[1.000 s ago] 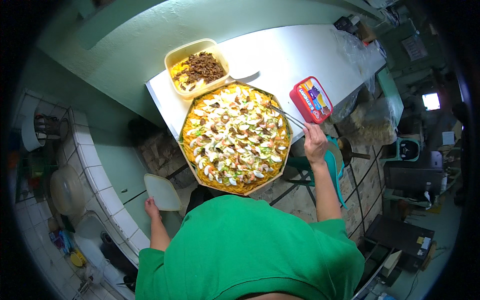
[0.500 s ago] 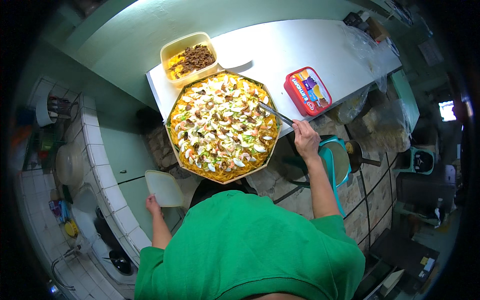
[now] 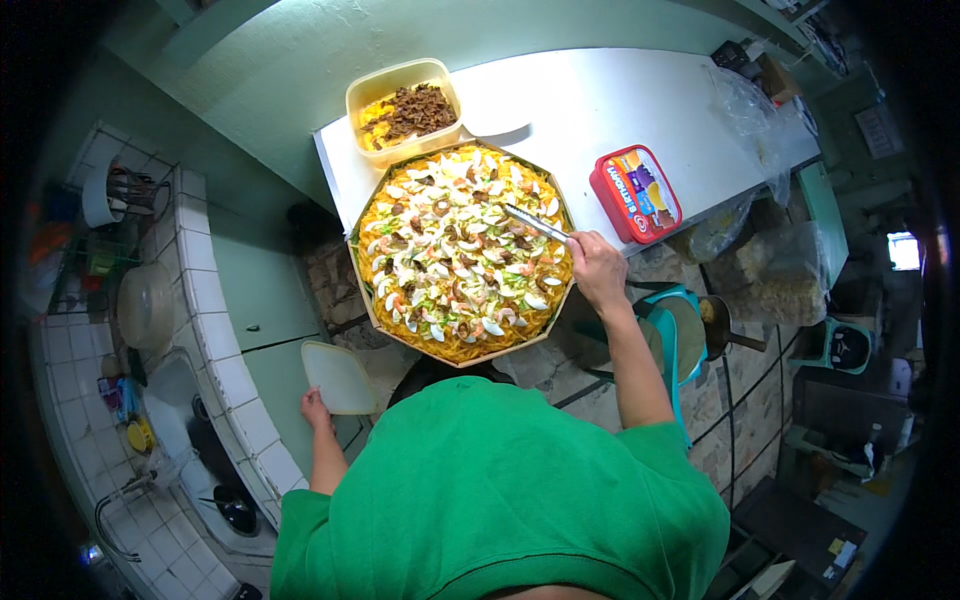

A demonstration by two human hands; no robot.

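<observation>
My right hand (image 3: 600,270) is closed round the end of a pair of metal tongs (image 3: 540,224). The tongs' tips reach over the right half of a large dish of yellow noodles (image 3: 455,345), topped with egg slices, shrimp, shredded greens and brown bits. The noodles fill an octagonal tray (image 3: 505,351), whose near part overhangs the table edge. Low at the left, my left hand (image 3: 316,408) grips a translucent whitish lid (image 3: 345,375) by its edge. Behind the tray, a cream plastic container (image 3: 410,152) holds brown strips (image 3: 420,110) and yellow-orange pieces (image 3: 376,130).
A red tub (image 3: 638,195) stands on the white table (image 3: 600,95) right of the tray. Clear plastic bags (image 3: 750,120) lie at the table's far right. Below it are a teal stool (image 3: 675,335) and a pan (image 3: 715,325). A tiled sink counter (image 3: 225,340) runs along the left.
My right hand has moved left with the tongs, whose tips now lie further in over the noodles. The whole view has shifted slightly. My left hand still holds the lid low.
</observation>
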